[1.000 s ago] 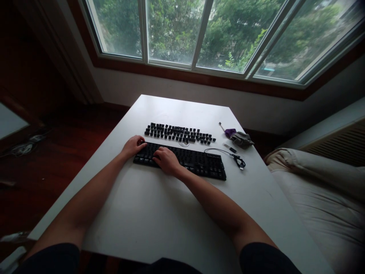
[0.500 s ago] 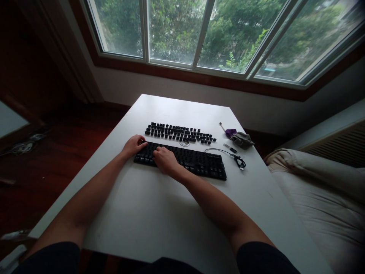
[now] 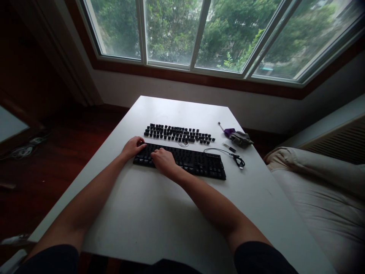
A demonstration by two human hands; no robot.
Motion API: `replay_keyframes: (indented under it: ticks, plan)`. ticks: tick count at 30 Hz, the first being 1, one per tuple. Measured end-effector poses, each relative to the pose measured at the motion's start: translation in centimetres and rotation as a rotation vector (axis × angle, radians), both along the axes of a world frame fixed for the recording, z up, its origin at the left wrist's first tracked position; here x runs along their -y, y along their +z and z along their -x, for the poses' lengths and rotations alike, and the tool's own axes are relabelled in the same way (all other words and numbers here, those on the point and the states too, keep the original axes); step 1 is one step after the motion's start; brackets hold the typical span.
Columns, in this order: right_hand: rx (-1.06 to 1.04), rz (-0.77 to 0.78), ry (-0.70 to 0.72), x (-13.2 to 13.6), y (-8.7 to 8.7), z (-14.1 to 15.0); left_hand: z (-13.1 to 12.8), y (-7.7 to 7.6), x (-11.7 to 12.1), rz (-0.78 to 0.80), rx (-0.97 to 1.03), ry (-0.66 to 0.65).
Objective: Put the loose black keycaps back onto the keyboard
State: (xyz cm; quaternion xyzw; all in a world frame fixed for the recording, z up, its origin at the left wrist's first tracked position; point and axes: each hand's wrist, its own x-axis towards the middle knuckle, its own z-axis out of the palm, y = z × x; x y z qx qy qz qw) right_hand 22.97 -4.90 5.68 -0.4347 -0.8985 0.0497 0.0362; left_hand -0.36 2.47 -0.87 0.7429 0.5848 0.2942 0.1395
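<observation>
A black keyboard (image 3: 196, 161) lies on the white table, with some keys in place and much of its upper area looking bare. My left hand (image 3: 133, 147) is closed on the keyboard's far left corner, thumb on the top edge and fingers curled behind it. Over the keyboard's left half, my right hand (image 3: 164, 159) has its fingers bent and pressed together against the keys. Whatever sits under those fingertips is hidden. Just behind the keyboard, loose black keycaps (image 3: 178, 132) are laid out in rows.
A wire ring (image 3: 183, 144) lies between keycaps and keyboard. To the right are a coiled USB cable (image 3: 238, 161), a small tool with wire prongs (image 3: 229, 147), a grey and purple cloth (image 3: 241, 137) and a thin brush (image 3: 220, 125). A cushioned seat (image 3: 310, 194) stands beside the table (image 3: 137, 220).
The view has shifted slightly. My right hand has moved very little over the keys, fingers still bent. My left hand stays at the keyboard's corner.
</observation>
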Motion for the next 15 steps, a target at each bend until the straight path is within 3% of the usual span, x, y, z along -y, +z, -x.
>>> replay_keyframes:
  ticks: [7,15]
  plan:
    - [0.008,-0.145,0.063,1.5,-1.3,-0.6,0.1,-0.1,0.0,0.002,0.011,-0.010]
    - [-0.039,-0.135,0.079,1.0,-1.2,-2.6,0.1,-0.1,0.0,-0.004,0.011,0.000]
